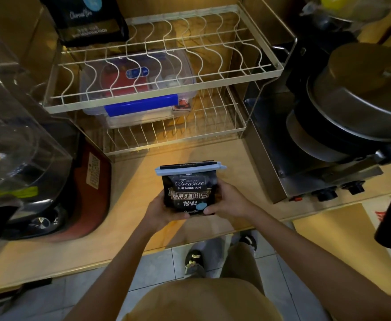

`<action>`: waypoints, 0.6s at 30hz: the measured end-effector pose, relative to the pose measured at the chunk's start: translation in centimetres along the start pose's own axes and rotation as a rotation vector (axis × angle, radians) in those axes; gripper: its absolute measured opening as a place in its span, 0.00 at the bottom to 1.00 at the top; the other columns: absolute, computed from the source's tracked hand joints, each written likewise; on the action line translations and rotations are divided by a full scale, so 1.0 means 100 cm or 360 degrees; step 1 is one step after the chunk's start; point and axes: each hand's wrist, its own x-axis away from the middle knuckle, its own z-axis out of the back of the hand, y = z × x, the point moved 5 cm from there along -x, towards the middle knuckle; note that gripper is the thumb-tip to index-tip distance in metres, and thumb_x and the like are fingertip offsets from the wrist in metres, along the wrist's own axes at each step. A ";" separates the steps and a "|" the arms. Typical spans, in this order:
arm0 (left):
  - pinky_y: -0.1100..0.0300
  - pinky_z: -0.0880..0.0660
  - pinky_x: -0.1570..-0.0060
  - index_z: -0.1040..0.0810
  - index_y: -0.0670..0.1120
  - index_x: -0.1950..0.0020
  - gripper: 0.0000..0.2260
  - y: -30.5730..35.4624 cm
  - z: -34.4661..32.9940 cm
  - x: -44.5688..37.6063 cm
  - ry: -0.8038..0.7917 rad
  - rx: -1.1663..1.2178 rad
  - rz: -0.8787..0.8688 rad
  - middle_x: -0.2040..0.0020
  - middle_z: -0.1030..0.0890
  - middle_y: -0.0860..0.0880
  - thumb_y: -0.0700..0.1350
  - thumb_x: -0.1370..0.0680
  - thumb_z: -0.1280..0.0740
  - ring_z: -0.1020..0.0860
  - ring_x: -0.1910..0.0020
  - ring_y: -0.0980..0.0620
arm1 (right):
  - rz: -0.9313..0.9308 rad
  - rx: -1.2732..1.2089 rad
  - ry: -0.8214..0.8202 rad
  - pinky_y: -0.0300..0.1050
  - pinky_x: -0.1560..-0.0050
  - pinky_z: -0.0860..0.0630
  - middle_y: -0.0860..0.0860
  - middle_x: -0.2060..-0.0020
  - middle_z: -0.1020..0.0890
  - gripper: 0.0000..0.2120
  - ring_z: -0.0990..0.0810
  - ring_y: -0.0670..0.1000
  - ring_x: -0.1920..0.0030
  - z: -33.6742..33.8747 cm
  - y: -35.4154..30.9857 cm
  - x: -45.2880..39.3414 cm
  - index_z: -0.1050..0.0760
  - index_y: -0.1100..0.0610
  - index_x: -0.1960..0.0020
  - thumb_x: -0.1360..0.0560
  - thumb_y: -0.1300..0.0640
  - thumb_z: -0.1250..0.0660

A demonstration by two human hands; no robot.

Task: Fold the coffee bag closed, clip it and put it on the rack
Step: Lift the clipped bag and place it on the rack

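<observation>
A black coffee bag [190, 189] with white and gold lettering stands upright above the wooden counter, in front of the wire rack [162, 98]. Its top is folded over and held by a long light-blue clip [191, 170]. My left hand [159, 210] grips the bag's lower left side and my right hand [227, 201] grips its lower right side. A second black coffee bag [85, 19] stands on the rack's upper tier at the far left.
A clear box with a blue lid [139, 105] sits on the rack's lower tier. Stacked metal pots [356, 98] stand on an appliance at the right. A clear-domed appliance [16, 135] and a red-brown board [92, 188] are at the left. The counter edge [97, 258] runs below my hands.
</observation>
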 end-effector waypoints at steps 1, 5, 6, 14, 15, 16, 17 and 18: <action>0.47 0.27 0.42 0.30 0.43 0.40 0.39 0.002 0.001 -0.002 0.0034 -0.0057 -0.0030 0.42 0.22 0.43 0.43 0.48 0.19 0.25 0.42 0.44 | -0.0006 0.0002 -0.0007 0.61 0.36 0.29 0.62 0.38 0.25 0.37 0.26 0.59 0.37 0.001 -0.001 0.000 0.35 0.65 0.35 0.40 0.72 0.24; 0.57 0.26 0.47 0.27 0.45 0.43 0.32 0.012 0.010 -0.004 0.0046 -0.0297 -0.0130 0.47 0.21 0.49 0.41 0.45 0.19 0.23 0.46 0.49 | 0.0006 0.0017 -0.0061 0.60 0.37 0.28 0.60 0.39 0.24 0.34 0.25 0.58 0.38 0.006 -0.014 0.001 0.32 0.61 0.38 0.40 0.71 0.24; 0.59 0.27 0.49 0.26 0.46 0.44 0.32 0.018 0.014 -0.003 0.0046 -0.0350 -0.0160 0.48 0.21 0.50 0.43 0.45 0.19 0.23 0.48 0.51 | 0.0015 0.0021 -0.0062 0.59 0.37 0.28 0.58 0.39 0.24 0.33 0.25 0.57 0.38 0.008 -0.020 0.003 0.32 0.60 0.38 0.40 0.70 0.24; 0.71 0.26 0.54 0.26 0.56 0.52 0.25 0.114 0.044 0.024 -0.0174 -0.0505 -0.0494 0.53 0.20 0.58 0.42 0.43 0.20 0.23 0.53 0.64 | 0.0287 0.0230 -0.0034 0.33 0.49 0.24 0.49 0.47 0.21 0.32 0.22 0.51 0.44 0.042 -0.110 0.029 0.30 0.56 0.41 0.41 0.68 0.22; 0.73 0.26 0.55 0.26 0.56 0.51 0.25 0.129 0.049 0.028 -0.0178 -0.0534 -0.0542 0.53 0.20 0.59 0.43 0.43 0.21 0.23 0.52 0.64 | 0.0340 0.0254 -0.0018 0.33 0.48 0.24 0.47 0.47 0.21 0.31 0.22 0.48 0.45 0.048 -0.125 0.034 0.29 0.54 0.41 0.41 0.67 0.22; 0.70 0.26 0.53 0.26 0.54 0.50 0.25 0.145 0.055 0.032 -0.0151 -0.0584 -0.0594 0.52 0.20 0.57 0.44 0.43 0.21 0.23 0.51 0.63 | 0.0394 0.0290 0.0002 0.34 0.46 0.24 0.45 0.47 0.21 0.30 0.22 0.44 0.46 0.053 -0.140 0.039 0.29 0.51 0.43 0.40 0.65 0.22; 0.66 0.25 0.51 0.25 0.51 0.48 0.26 0.162 0.061 0.036 -0.0104 -0.0634 -0.0649 0.50 0.19 0.55 0.46 0.43 0.21 0.22 0.50 0.61 | 0.0453 0.0338 0.0023 0.36 0.45 0.24 0.43 0.48 0.21 0.29 0.22 0.41 0.47 0.059 -0.156 0.044 0.29 0.48 0.45 0.40 0.64 0.21; 0.64 0.24 0.50 0.25 0.49 0.47 0.28 0.178 0.067 0.041 -0.0054 -0.0659 -0.0703 0.49 0.19 0.53 0.47 0.44 0.20 0.22 0.50 0.60 | 0.0511 0.0382 0.0046 0.37 0.46 0.23 0.42 0.49 0.21 0.29 0.22 0.40 0.47 0.065 -0.171 0.047 0.29 0.47 0.45 0.40 0.63 0.21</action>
